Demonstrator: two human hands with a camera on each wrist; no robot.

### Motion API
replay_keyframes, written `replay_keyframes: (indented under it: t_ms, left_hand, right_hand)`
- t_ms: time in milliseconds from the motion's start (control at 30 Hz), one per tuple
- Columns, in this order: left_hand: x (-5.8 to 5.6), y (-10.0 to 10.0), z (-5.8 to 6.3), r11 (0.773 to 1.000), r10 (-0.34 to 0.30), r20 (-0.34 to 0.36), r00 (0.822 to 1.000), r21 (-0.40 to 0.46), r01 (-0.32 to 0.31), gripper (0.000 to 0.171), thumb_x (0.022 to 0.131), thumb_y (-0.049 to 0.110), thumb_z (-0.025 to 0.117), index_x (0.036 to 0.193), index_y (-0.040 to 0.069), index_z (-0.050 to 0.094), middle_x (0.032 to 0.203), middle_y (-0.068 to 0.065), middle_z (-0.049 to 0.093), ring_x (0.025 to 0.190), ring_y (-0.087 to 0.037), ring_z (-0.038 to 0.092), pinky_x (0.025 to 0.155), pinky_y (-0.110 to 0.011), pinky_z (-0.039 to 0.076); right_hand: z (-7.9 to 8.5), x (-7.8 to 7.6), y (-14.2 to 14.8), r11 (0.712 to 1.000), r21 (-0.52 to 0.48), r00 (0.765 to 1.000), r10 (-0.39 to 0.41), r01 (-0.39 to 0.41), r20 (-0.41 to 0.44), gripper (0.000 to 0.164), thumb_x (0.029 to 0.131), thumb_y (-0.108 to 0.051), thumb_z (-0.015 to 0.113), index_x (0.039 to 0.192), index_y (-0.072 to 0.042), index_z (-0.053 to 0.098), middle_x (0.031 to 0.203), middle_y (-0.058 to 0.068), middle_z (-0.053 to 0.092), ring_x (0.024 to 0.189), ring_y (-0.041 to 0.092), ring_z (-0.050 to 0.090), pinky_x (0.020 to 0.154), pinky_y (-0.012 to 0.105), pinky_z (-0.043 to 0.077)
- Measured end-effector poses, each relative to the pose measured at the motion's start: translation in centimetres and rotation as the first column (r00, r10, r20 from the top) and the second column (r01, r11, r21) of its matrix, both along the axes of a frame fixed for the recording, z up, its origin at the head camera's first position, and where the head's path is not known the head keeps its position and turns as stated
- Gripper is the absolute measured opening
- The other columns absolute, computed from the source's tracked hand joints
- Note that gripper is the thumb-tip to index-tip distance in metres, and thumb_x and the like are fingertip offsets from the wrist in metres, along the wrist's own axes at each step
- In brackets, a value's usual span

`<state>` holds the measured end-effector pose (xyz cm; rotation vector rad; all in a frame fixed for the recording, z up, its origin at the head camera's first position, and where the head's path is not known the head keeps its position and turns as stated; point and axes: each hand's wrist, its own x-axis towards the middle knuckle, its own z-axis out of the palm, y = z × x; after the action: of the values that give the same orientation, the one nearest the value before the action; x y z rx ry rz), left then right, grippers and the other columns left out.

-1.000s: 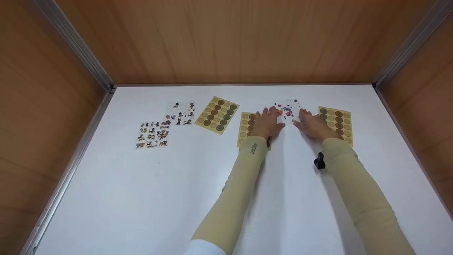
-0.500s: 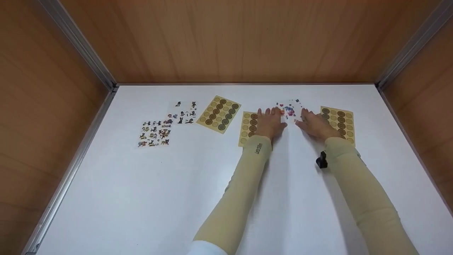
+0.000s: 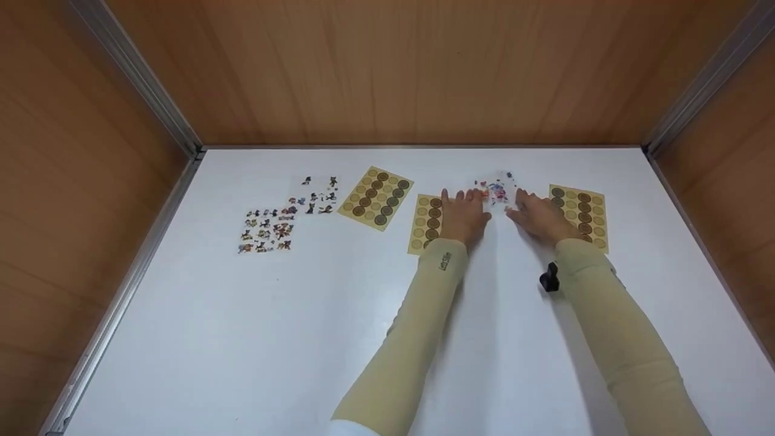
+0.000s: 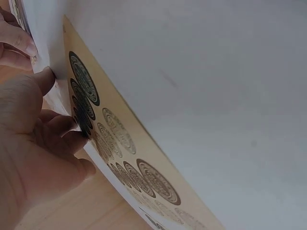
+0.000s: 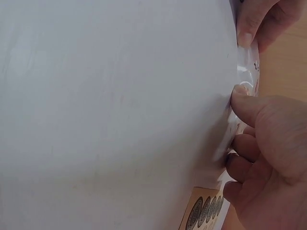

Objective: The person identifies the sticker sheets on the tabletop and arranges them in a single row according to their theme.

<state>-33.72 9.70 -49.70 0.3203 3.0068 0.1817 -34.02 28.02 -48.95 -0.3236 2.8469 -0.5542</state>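
The left hand (image 3: 464,219) and right hand (image 3: 540,219) flank a clear sheet (image 3: 496,191) near the far edge of the worktop (image 3: 230,339), right of centre, fingers touching its sides, each grip wide and relaxed. A tan sheet (image 3: 420,223) lies partly hidden by the left hand, a second tan sheet (image 3: 598,219) by the right.

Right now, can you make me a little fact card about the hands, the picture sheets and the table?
Left hand: at the left edge of a clear sheet of small colourful pictures
Right hand: at that sheet's right edge
Tan rectangular sheets with printed circles: three; middle one and right one partly hidden
Clear sheets with small dark-and-colourful figures: two, farthest left
Table: white, flat
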Motion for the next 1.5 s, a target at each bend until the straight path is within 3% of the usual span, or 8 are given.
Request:
replay_keyframes:
  t_ms: [267,533,733,967,1133,1300,1400,1500]
  left_hand:
    - [0.4,0.1,-0.3,0.999,-0.014,-0.025,1.0,-0.032,0.014,0.062,0.106,0.049,0.047,0.158,0.017,0.037,0.157,0.003,0.044,0.146,-0.019,0.037,0.124,-0.051,0.011]
    - [0.4,-0.5,-0.2,0.999,0.002,-0.024,1.0,0.034,-0.001,0.061,0.103,0.045,0.057,0.154,0.017,0.043,0.151,0.003,0.052,0.139,-0.019,0.047,0.124,-0.052,0.009]
    - [0.2,-1.5,0.1,0.999,-0.044,-0.027,0.999,0.024,0.044,0.07,0.099,0.039,0.066,0.157,0.014,0.038,0.122,0.0,0.072,0.118,-0.018,0.065,0.124,-0.053,0.012]
    - [-0.2,-1.6,-0.1,0.99,-0.097,-0.048,0.994,0.096,0.101,0.023,0.1,0.031,0.066,0.119,0.022,0.074,0.108,0.002,0.076,0.108,-0.019,0.069,0.122,-0.055,0.02]
    - [-0.6,-1.4,-0.2,0.984,-0.092,-0.097,0.991,0.146,0.106,0.023,0.104,0.03,0.058,0.116,0.022,0.077,0.107,0.003,0.076,0.109,-0.017,0.068,0.121,-0.051,0.025]
    - [-0.6,-1.2,0.1,0.968,-0.101,-0.158,0.982,0.211,0.134,0.029,0.106,0.035,0.055,0.122,0.023,0.076,0.101,0.002,0.076,0.091,-0.016,0.068,0.096,-0.037,0.052]
    - [-0.6,-1.1,0.4,0.961,-0.122,-0.18,0.976,0.226,0.161,0.029,0.105,0.035,0.057,0.123,0.023,0.076,0.096,0.001,0.075,0.081,-0.016,0.064,0.077,-0.033,0.055]
    - [-0.6,-1.0,0.8,0.956,-0.142,-0.192,0.971,0.228,0.185,0.029,0.105,0.035,0.057,0.126,0.025,0.074,0.097,0.001,0.076,0.079,-0.015,0.063,0.075,-0.032,0.054]
  right_hand:
    - [-0.5,0.4,-0.3,0.999,0.0,0.998,-0.051,0.051,0.043,0.063,0.108,-0.029,0.05,0.155,0.006,0.028,0.15,0.036,0.037,0.138,0.056,0.034,0.115,0.064,0.026]
    - [-0.8,0.8,-0.8,1.0,-0.023,0.999,-0.021,0.021,-0.024,0.055,0.107,-0.022,0.052,0.15,0.008,0.037,0.142,0.038,0.046,0.132,0.056,0.042,0.113,0.063,0.032]
    - [-0.6,0.9,-0.9,0.999,-0.039,0.999,0.016,-0.015,0.036,0.056,0.106,-0.024,0.054,0.152,0.004,0.038,0.148,0.034,0.042,0.137,0.053,0.039,0.115,0.061,0.029]
    - [-0.3,0.9,-0.3,0.999,-0.04,0.998,0.01,-0.008,0.062,0.064,0.106,-0.026,0.053,0.157,0.003,0.028,0.153,0.034,0.035,0.14,0.053,0.033,0.117,0.061,0.025]
    - [-0.1,0.7,-0.2,0.999,-0.046,0.999,-0.016,0.018,0.049,0.066,0.106,-0.027,0.053,0.158,0.003,0.025,0.154,0.034,0.032,0.141,0.054,0.03,0.118,0.061,0.023]
    - [-0.3,0.6,-0.2,0.998,-0.062,1.0,-0.011,0.012,0.016,0.065,0.106,-0.027,0.051,0.157,0.004,0.026,0.156,0.031,0.032,0.143,0.052,0.027,0.119,0.059,0.021]
    - [-0.2,0.8,0.1,0.996,-0.091,1.0,-0.02,0.02,-0.006,0.061,0.108,-0.023,0.048,0.156,0.006,0.025,0.155,0.03,0.034,0.14,0.05,0.036,0.119,0.057,0.026]
    - [0.2,1.0,0.3,0.99,-0.136,0.998,-0.046,0.041,-0.035,0.055,0.109,-0.018,0.043,0.155,0.006,0.028,0.151,0.03,0.04,0.127,0.048,0.052,0.112,0.056,0.037]
